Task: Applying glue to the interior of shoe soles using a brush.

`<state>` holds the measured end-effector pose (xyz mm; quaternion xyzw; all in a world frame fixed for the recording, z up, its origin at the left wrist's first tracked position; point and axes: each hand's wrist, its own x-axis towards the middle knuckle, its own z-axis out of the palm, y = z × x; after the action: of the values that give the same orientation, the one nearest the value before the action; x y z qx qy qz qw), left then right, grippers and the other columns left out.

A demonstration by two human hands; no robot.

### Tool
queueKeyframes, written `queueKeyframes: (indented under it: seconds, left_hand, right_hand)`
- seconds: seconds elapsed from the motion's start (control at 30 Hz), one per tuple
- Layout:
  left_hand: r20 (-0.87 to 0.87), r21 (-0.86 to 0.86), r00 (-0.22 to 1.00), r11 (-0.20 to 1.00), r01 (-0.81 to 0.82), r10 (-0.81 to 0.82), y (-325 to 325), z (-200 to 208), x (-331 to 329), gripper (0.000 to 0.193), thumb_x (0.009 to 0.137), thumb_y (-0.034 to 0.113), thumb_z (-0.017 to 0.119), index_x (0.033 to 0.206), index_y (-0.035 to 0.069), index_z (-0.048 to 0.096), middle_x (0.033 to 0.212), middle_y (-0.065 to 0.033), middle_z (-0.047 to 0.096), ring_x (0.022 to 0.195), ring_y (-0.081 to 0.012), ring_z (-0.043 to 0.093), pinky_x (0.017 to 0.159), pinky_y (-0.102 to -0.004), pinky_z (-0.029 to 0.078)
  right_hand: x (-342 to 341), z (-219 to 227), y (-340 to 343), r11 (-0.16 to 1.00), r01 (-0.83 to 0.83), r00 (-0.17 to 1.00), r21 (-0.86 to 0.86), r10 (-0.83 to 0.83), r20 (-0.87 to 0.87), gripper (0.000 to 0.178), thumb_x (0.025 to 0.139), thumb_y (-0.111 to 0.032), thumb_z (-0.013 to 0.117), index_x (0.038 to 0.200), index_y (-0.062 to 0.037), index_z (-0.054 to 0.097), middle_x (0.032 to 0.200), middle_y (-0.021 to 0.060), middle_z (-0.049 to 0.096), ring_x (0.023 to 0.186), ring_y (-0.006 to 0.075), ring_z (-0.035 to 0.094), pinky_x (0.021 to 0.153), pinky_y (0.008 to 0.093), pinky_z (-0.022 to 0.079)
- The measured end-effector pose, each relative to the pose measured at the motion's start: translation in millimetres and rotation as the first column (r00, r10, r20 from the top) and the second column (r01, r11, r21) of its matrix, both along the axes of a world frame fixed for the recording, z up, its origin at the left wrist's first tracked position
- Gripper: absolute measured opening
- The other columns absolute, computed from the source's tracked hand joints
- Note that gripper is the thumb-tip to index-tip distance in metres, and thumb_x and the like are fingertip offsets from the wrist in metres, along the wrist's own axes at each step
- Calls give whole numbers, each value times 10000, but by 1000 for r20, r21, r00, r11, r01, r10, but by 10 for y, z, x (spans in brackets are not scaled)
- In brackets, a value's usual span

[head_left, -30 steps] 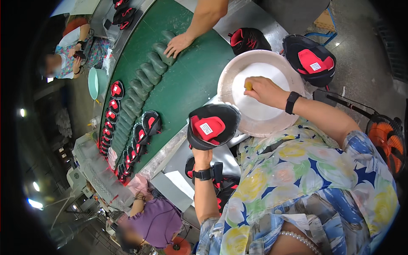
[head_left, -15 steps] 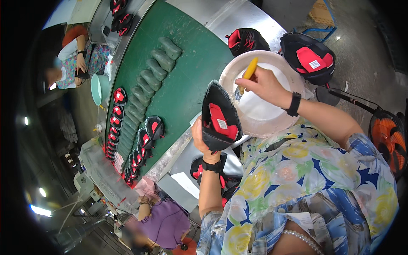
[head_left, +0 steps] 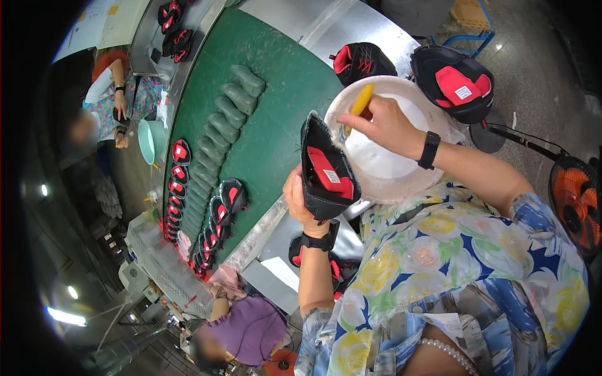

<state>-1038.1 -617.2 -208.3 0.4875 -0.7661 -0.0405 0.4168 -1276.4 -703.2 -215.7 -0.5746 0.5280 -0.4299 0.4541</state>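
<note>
My left hand [head_left: 298, 197] is closed around a black shoe upper [head_left: 321, 193], its red lining and a white label facing up. Between the fingers of my right hand [head_left: 390, 128] is a brush with a yellow handle [head_left: 362, 100]. Its bristles, partly hidden by the hand, are at the fuzzy far-right rim of the upper. Both are over or beside a round, pale pink basin [head_left: 433, 91] with white liquid in it. A black shoe upper with red laces [head_left: 365, 61] stands beyond the basin, and a larger black and red upper [head_left: 453, 84] lies to its right.
A green conveyor belt [head_left: 285, 81] carries a row of grey-green shoe lasts [head_left: 232, 111] and black-and-red uppers [head_left: 221, 210]. An orange fan [head_left: 574, 200] stands at right. Two co-workers sit at left, one in purple [head_left: 248, 329]. More uppers [head_left: 342, 269] lie below my left wrist.
My right hand has brought the brush left, against the upper's rim. Lasts and uppers on the belt appear shifted slightly right and down. The far co-worker's hands have moved.
</note>
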Motion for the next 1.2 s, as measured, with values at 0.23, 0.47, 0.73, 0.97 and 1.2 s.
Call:
queueKeyframes:
  seconds: [0.23,0.47,0.73,0.97,1.2]
  left_hand:
    - [62,-49,984,985,-167,169,-135,38,-22,547,834,70,758,1330,34,529,1201,-207,631,1088,-344,640,920,-426,539]
    - [-509,802,681,577,153,527,-41,-175,435,435,913,218,689,1284,18,582,1167,-152,666,1059,-276,666,900,-414,571]
    - [-375,713,318,52,699,871,261,-221,3,521,1038,468,397,1352,79,542,1315,-173,619,1204,-343,605,1050,-493,493]
    - [-350,586,140,100,804,926,252,-296,-102,518,1017,472,484,1350,79,539,1284,-126,645,1150,-266,647,981,-427,551]
    - [-541,663,204,264,701,816,243,-341,184,466,1025,356,505,1375,48,526,1343,-138,611,1190,-276,619,1038,-449,505]
  right_hand:
    - [28,86,268,823,-319,906,471,118,406,311,921,-276,727,964,18,634,828,63,682,642,83,618,555,217,494]
    - [-196,-77,132,935,-238,923,262,133,362,296,914,-247,725,984,32,652,826,95,700,667,129,658,606,272,516]
    - [-39,10,56,887,-382,899,-260,422,119,200,904,-223,714,1006,-76,626,966,95,670,903,278,659,790,358,518]
    - [7,-150,-43,800,-573,817,-178,574,-54,262,906,-257,677,948,-18,578,853,187,648,786,370,650,699,440,486]
    - [-62,108,-113,858,-466,871,-214,487,58,191,901,-212,688,894,-41,602,885,131,674,820,300,663,722,383,493]
